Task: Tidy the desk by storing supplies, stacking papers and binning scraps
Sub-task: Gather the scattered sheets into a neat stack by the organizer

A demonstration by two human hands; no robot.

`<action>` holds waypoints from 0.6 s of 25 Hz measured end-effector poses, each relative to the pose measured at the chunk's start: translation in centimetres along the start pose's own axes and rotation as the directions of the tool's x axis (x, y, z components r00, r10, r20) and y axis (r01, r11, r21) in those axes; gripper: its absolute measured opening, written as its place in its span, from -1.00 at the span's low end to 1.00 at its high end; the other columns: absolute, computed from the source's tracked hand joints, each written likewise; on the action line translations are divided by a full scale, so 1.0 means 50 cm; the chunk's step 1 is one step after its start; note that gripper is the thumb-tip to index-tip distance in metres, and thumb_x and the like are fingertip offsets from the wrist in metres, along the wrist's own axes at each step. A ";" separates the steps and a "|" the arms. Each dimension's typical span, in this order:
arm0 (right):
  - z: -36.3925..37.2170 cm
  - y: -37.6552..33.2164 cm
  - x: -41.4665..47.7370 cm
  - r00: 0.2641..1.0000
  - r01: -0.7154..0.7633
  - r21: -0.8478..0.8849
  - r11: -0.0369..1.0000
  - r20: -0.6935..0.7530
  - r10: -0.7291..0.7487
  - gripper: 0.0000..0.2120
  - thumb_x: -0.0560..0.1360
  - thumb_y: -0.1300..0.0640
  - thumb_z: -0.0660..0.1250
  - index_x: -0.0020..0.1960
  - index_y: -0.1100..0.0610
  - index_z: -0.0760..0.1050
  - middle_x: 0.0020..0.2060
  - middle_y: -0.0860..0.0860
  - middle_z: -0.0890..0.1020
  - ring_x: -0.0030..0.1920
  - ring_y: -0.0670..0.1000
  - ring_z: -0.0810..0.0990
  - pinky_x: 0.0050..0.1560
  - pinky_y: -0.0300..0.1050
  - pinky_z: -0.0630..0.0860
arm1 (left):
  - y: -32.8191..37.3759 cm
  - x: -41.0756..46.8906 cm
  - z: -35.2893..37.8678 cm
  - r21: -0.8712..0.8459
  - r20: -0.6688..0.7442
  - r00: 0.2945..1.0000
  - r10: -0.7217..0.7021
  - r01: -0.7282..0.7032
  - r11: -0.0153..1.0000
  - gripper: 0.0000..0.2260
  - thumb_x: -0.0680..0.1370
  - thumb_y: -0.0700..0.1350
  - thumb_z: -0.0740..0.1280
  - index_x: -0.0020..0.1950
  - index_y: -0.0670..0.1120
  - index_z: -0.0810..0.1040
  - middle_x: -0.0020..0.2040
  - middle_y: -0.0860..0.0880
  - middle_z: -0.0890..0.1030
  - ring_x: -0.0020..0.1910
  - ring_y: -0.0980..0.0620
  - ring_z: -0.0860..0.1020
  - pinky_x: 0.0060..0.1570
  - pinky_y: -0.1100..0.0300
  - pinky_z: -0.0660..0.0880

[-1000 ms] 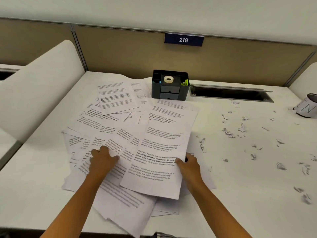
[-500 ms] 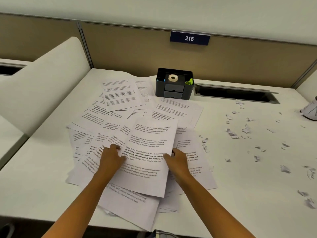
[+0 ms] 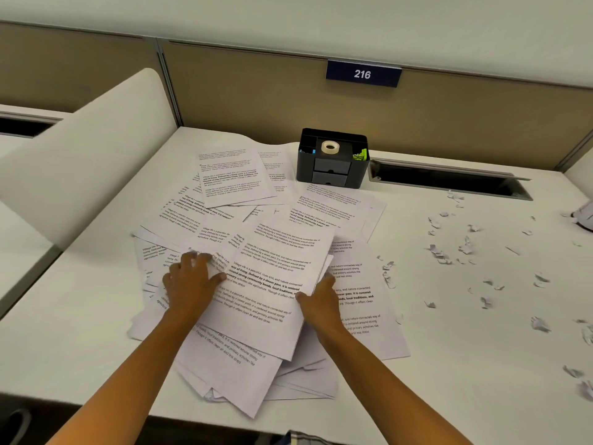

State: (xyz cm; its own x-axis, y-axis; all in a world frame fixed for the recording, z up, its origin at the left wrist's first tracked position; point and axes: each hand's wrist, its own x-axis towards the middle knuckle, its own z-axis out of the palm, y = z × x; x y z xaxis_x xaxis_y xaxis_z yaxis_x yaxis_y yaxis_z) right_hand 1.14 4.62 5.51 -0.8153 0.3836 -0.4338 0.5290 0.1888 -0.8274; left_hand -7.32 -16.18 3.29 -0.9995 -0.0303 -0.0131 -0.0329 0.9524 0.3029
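A loose spread of printed paper sheets (image 3: 231, 175) covers the left and middle of the white desk (image 3: 465, 364). My left hand (image 3: 189, 282) rests flat on the pile with its fingers spread. My right hand (image 3: 321, 303) holds the right edge of the top sheet (image 3: 272, 284), thumb on top and fingers tucked beneath it. Several torn paper scraps (image 3: 439, 252) lie scattered over the right side of the desk. A black desk organizer (image 3: 332, 175) stands at the back with a roll of tape (image 3: 330, 147) on it.
A curved white divider (image 3: 80, 155) bounds the desk on the left. A tan partition (image 3: 256, 91) with a "216" plate runs along the back. An open cable slot (image 3: 449, 181) lies right of the organizer. A crumpled white object (image 3: 584, 216) shows at the right edge.
My right hand has slid the top sheet leftward over the pile toward my left hand. The left hand has shifted slightly right and stayed pressed on the papers.
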 end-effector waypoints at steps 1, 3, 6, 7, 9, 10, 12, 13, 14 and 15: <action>0.004 -0.002 0.004 1.000 -0.025 -0.081 0.996 -0.015 0.024 -0.46 0.49 0.27 0.28 0.37 0.20 0.10 0.22 0.10 0.48 0.10 -0.01 0.46 -0.02 -0.23 0.49 | -0.003 0.001 0.000 0.024 0.021 0.999 -0.039 0.038 0.999 -0.51 0.49 0.09 0.34 0.36 -0.06 0.39 0.40 -0.15 0.33 0.33 -0.26 0.31 0.28 -0.17 0.25; 0.012 -0.010 0.005 0.998 -0.048 -0.259 0.965 -0.043 0.038 -0.44 0.46 0.19 0.34 0.33 0.24 0.14 0.27 0.16 0.40 0.27 0.15 0.36 0.19 -0.05 0.43 | -0.003 0.003 0.003 0.026 0.029 0.998 -0.063 0.062 0.998 -0.49 0.49 0.07 0.34 0.38 -0.09 0.34 0.34 -0.18 0.39 0.27 -0.25 0.39 0.25 -0.15 0.28; 0.020 -0.029 0.002 0.996 -0.083 -0.273 0.958 -0.044 0.074 -0.36 0.45 0.17 0.36 0.38 0.23 0.07 0.30 0.20 0.25 0.31 0.20 0.26 0.19 -0.03 0.35 | 0.005 0.004 0.004 -0.100 0.085 0.992 -0.094 0.102 0.990 -0.53 0.48 0.09 0.36 0.29 -0.10 0.41 0.15 -0.14 0.56 0.15 -0.17 0.50 0.23 -0.10 0.29; 0.021 -0.035 0.002 0.996 -0.092 -0.247 0.965 -0.044 0.083 -0.36 0.44 0.18 0.36 0.38 0.22 0.07 0.29 0.20 0.24 0.30 0.20 0.27 0.18 -0.03 0.36 | 0.009 0.003 0.006 -0.107 0.098 0.989 -0.110 0.120 0.987 -0.55 0.47 0.11 0.36 0.26 -0.10 0.43 0.12 -0.13 0.58 0.14 -0.16 0.50 0.23 -0.09 0.29; 0.022 -0.037 0.010 0.993 -0.113 -0.192 0.975 -0.037 0.108 -0.37 0.43 0.20 0.35 0.37 0.19 0.09 0.27 0.19 0.24 0.26 0.21 0.33 0.19 -0.02 0.41 | 0.022 -0.005 0.007 -0.063 0.087 0.987 -0.133 0.139 0.988 -0.56 0.46 0.11 0.38 0.24 -0.09 0.45 0.21 -0.15 0.51 0.22 -0.19 0.42 0.23 -0.12 0.28; 0.023 -0.035 0.015 0.993 -0.117 -0.139 0.983 -0.025 0.115 -0.39 0.42 0.22 0.35 0.35 0.18 0.11 0.26 0.18 0.26 0.22 0.20 0.38 0.18 -0.01 0.45 | 0.028 -0.010 0.006 -0.035 0.077 0.987 -0.141 0.144 0.989 -0.53 0.44 0.11 0.40 0.25 -0.09 0.44 0.27 -0.17 0.42 0.26 -0.23 0.36 0.24 -0.15 0.28; 0.025 -0.028 0.019 0.994 -0.105 0.006 0.994 -0.001 0.105 -0.47 0.41 0.28 0.31 0.30 0.17 0.15 0.23 0.16 0.36 0.12 0.13 0.48 0.08 -0.02 0.53 | 0.035 -0.017 0.002 -0.012 0.078 0.986 -0.147 0.149 0.989 -0.44 0.39 0.13 0.44 0.29 -0.07 0.39 0.35 -0.18 0.29 0.29 -0.28 0.30 0.25 -0.21 0.27; 0.025 -0.026 0.019 0.996 -0.088 0.046 0.995 0.001 0.088 -0.51 0.42 0.31 0.28 0.27 0.17 0.16 0.21 0.15 0.43 0.07 0.09 0.50 0.01 -0.07 0.54 | 0.034 -0.016 0.001 -0.015 0.087 0.985 -0.149 0.151 0.988 -0.37 0.35 0.15 0.47 0.31 -0.05 0.35 0.37 -0.17 0.27 0.29 -0.30 0.30 0.24 -0.22 0.28; 0.026 -0.023 0.018 0.998 -0.070 0.056 0.996 0.000 0.070 -0.53 0.43 0.33 0.25 0.27 0.17 0.15 0.17 0.11 0.49 0.03 0.06 0.51 -0.05 -0.11 0.52 | 0.032 -0.014 -0.001 -0.028 0.098 0.984 -0.151 0.154 0.988 -0.30 0.32 0.17 0.49 0.34 -0.04 0.31 0.37 -0.18 0.26 0.28 -0.31 0.31 0.22 -0.21 0.31; 0.026 -0.023 0.015 0.998 -0.057 0.045 0.997 0.008 0.057 -0.54 0.45 0.34 0.22 0.29 0.18 0.14 0.14 0.08 0.51 -0.01 0.03 0.51 -0.08 -0.15 0.50 | 0.033 -0.013 -0.003 -0.054 0.110 0.983 -0.148 0.155 0.986 -0.25 0.29 0.18 0.50 0.35 -0.05 0.28 0.36 -0.19 0.28 0.25 -0.31 0.35 0.18 -0.18 0.35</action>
State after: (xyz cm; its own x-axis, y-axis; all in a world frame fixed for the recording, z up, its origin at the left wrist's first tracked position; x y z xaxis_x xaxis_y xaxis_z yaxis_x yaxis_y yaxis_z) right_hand -0.38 3.51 5.64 -0.7857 0.3863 -0.4832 0.5636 0.1252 -0.8165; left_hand -6.70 -14.64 3.94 -0.9770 -0.1378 -0.1628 -0.1876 0.9186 0.3480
